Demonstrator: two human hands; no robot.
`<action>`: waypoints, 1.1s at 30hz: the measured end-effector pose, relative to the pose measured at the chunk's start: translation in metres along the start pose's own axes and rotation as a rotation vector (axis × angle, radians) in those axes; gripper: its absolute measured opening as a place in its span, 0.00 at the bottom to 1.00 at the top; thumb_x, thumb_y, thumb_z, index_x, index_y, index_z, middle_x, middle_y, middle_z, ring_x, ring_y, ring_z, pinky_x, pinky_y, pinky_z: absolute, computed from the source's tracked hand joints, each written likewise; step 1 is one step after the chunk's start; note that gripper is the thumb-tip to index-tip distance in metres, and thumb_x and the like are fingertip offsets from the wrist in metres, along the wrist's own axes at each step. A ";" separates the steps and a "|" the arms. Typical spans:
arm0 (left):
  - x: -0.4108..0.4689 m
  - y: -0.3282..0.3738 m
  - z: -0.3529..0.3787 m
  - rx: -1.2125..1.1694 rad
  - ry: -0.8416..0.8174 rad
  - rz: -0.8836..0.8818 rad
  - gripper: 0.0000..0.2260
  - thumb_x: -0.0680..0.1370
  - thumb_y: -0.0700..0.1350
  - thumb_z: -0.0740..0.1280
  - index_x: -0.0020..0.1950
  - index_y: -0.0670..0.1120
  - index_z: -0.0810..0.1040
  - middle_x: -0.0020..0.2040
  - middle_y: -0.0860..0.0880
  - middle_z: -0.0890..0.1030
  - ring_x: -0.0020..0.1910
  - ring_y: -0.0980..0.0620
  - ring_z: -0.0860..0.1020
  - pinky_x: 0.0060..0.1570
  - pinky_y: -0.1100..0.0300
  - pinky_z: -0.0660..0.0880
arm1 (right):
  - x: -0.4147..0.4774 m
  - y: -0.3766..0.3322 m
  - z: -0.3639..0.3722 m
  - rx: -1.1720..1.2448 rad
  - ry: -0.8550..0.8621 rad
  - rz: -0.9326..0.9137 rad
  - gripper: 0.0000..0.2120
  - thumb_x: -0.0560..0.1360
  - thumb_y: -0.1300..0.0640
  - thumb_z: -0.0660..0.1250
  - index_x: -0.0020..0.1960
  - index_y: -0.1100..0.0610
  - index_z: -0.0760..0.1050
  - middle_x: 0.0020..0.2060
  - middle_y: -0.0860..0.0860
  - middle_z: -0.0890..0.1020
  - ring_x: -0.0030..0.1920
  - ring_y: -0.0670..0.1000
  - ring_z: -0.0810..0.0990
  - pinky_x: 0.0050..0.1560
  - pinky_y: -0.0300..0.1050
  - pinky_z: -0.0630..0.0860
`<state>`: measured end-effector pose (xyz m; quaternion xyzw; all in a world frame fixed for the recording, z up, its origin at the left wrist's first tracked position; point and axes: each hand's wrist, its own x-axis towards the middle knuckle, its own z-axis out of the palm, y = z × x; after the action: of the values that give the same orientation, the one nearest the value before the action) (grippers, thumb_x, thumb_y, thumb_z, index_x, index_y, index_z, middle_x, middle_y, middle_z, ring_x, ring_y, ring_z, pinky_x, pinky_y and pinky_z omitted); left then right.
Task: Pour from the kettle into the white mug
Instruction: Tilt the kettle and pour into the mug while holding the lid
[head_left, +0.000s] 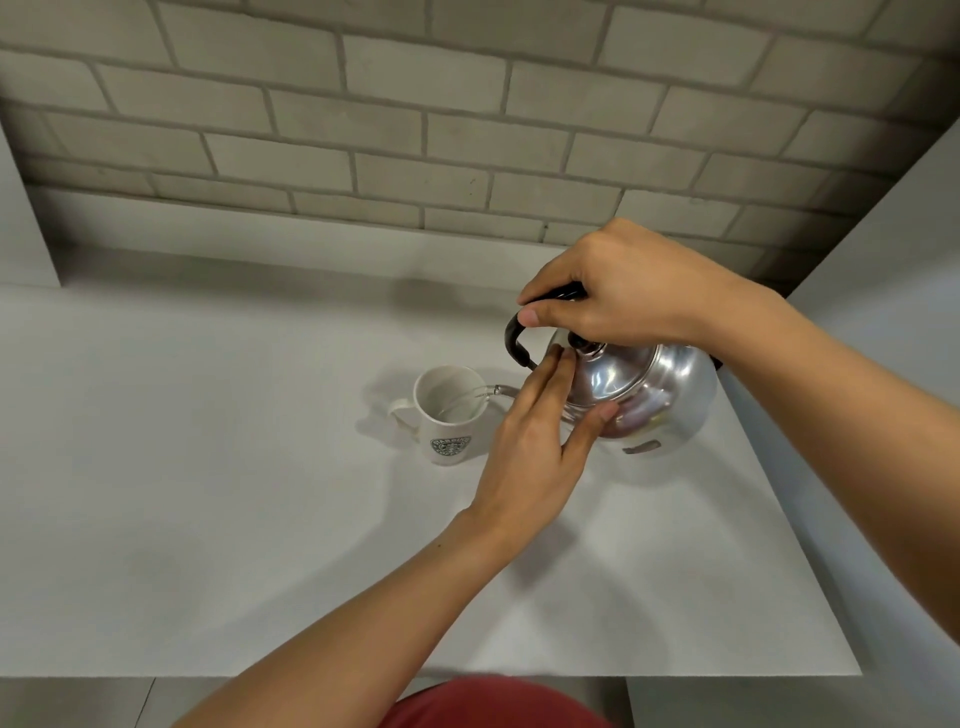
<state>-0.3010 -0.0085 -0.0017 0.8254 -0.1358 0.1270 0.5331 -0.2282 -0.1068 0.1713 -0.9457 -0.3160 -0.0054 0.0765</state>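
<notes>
A shiny steel kettle (654, 397) is tilted to the left, its thin spout over the rim of the white mug (449, 415). My right hand (618, 293) is closed around the kettle's black handle from above. My left hand (540, 441) lies flat against the kettle's lid and front, fingers straight, thumb on the body. The mug stands upright on the counter, its handle pointing left and a green round logo facing me. A clear stream seems to run from the spout into the mug.
The pale grey counter (208, 493) ends at a front edge near me and at a right edge just past the kettle. A grey brick wall (415, 130) rises behind. White panels flank both sides.
</notes>
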 end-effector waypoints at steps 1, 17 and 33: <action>0.000 0.000 0.001 -0.005 0.006 0.004 0.29 0.84 0.58 0.63 0.82 0.48 0.62 0.82 0.52 0.64 0.75 0.73 0.55 0.70 0.79 0.52 | 0.000 0.000 -0.001 0.000 -0.004 0.004 0.11 0.80 0.42 0.69 0.57 0.43 0.87 0.46 0.42 0.90 0.45 0.48 0.85 0.47 0.53 0.82; 0.007 0.010 0.001 -0.028 0.005 -0.042 0.30 0.83 0.61 0.62 0.82 0.50 0.64 0.81 0.53 0.66 0.79 0.59 0.62 0.76 0.62 0.63 | 0.008 0.001 -0.011 -0.045 -0.036 -0.010 0.11 0.80 0.41 0.69 0.57 0.42 0.87 0.47 0.44 0.90 0.48 0.50 0.84 0.49 0.53 0.81; 0.015 0.015 0.008 -0.074 0.042 -0.030 0.28 0.83 0.60 0.64 0.80 0.50 0.66 0.77 0.52 0.70 0.74 0.54 0.72 0.69 0.50 0.74 | 0.013 0.006 -0.016 -0.077 -0.050 -0.044 0.13 0.79 0.40 0.68 0.56 0.43 0.87 0.45 0.42 0.89 0.45 0.49 0.83 0.45 0.49 0.79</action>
<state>-0.2915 -0.0230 0.0137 0.8041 -0.1170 0.1312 0.5679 -0.2138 -0.1065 0.1875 -0.9406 -0.3380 0.0044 0.0321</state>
